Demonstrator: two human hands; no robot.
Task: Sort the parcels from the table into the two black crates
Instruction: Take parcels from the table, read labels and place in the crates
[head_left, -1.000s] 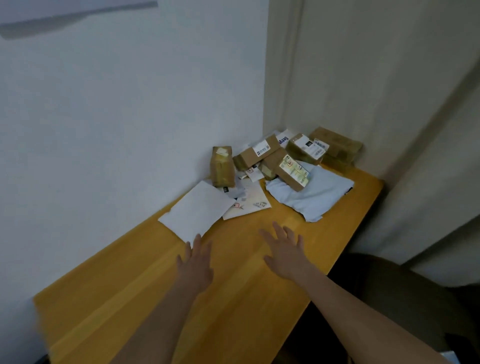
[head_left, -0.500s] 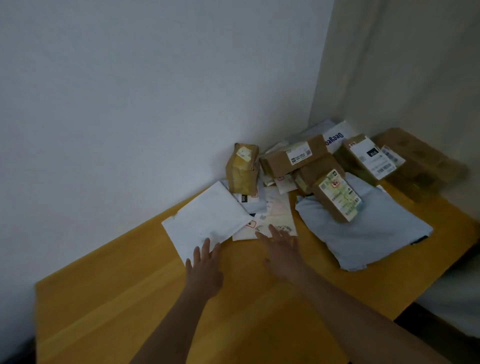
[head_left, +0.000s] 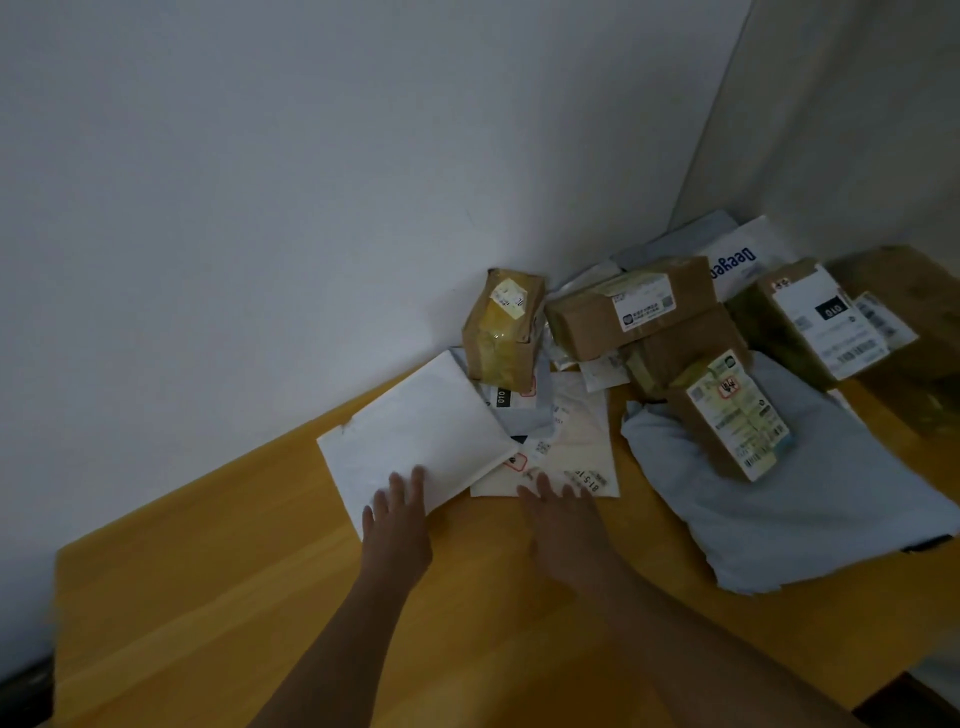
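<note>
A heap of parcels lies in the far corner of a yellow wooden table (head_left: 218, 613). Nearest me is a flat white envelope (head_left: 415, 436), overlapping a cream envelope (head_left: 566, 447) with labels. My left hand (head_left: 397, 525) has straight fingers lying over the white envelope's near edge. My right hand (head_left: 563, 525) is flat too, its fingertips at the cream envelope's near edge. A small upright brown box (head_left: 501, 332) stands behind them. Brown boxes (head_left: 628, 312) are stacked to the right, one labelled box (head_left: 727, 415) resting on a grey poly bag (head_left: 810, 499). No black crate is in view.
White walls close the table off behind and to the right, meeting in a corner. More boxes (head_left: 815, 322) and a white bag with blue print (head_left: 737, 260) lie at the far right. The table's right edge drops off near the lower right.
Both hands have reached forward across the table to the envelopes. The left fingers now lie on the white envelope. The view has moved closer to the pile.
</note>
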